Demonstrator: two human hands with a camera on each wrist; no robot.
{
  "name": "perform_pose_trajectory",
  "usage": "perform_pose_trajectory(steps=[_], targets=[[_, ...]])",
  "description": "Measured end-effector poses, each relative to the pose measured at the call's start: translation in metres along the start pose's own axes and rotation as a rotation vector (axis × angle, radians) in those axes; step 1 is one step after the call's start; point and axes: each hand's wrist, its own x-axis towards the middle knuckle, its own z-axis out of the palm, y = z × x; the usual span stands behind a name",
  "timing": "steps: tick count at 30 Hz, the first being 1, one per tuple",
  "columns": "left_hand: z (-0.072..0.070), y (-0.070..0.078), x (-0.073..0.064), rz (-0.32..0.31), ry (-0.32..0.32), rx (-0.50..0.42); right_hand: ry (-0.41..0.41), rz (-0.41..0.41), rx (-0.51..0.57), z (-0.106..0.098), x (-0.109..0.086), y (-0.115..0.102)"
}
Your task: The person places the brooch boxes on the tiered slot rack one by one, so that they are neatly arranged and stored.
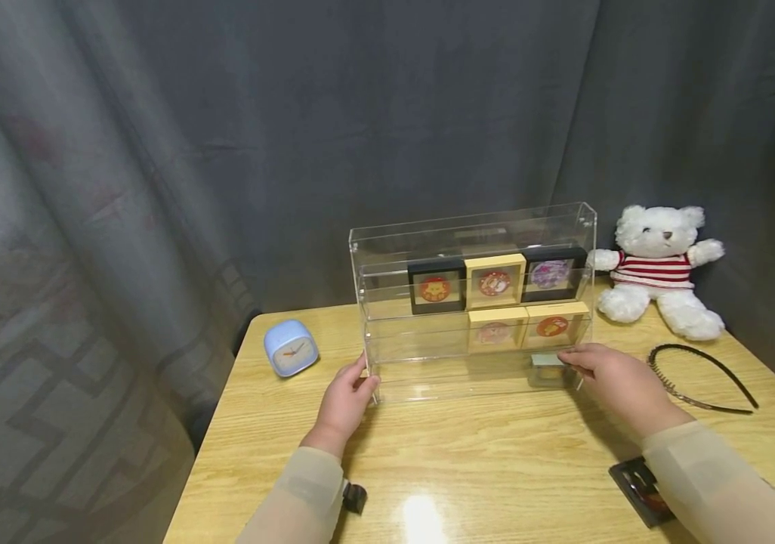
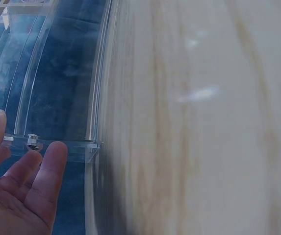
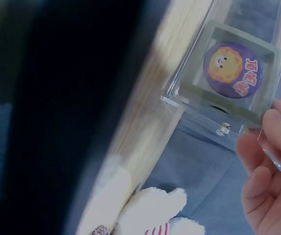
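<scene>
A clear acrylic tiered display stand [image 1: 428,381] stands on the wooden table. My left hand [image 1: 345,400] grips the lower front of its left side panel; in the left wrist view that hand's fingers [image 2: 52,166] lie close to a small metal fitting. At the right end of the bottom tier sits a green square frame [image 3: 194,83] holding a purple badge with a yellow animal face. My right hand [image 1: 622,381] holds the stand's lower right side, one fingertip at the frame's corner and other fingers curled outside the panel. Yellow frames [image 1: 495,279] and black frames [image 1: 436,287] with round badges fill tiers above.
A blue clock [image 1: 291,349] stands left of the stand. A white teddy bear [image 1: 656,257] in a striped shirt sits at the back right, with a dark headband [image 1: 707,370] in front. A black frame [image 1: 639,491] lies partly under my right sleeve. Grey curtains [image 1: 360,113] hang behind.
</scene>
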Motion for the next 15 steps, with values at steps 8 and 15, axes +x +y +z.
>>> perform_pose_trajectory(steps=[8,15], targets=[[0.0,-0.002,-0.001,-0.001,-0.001,-0.007,-0.041,0.066,0.065,-0.007,-0.01,-0.001],[-0.001,-0.004,-0.002,-0.015,-0.004,-0.003,-0.14,0.278,0.135,-0.029,-0.046,0.003]])
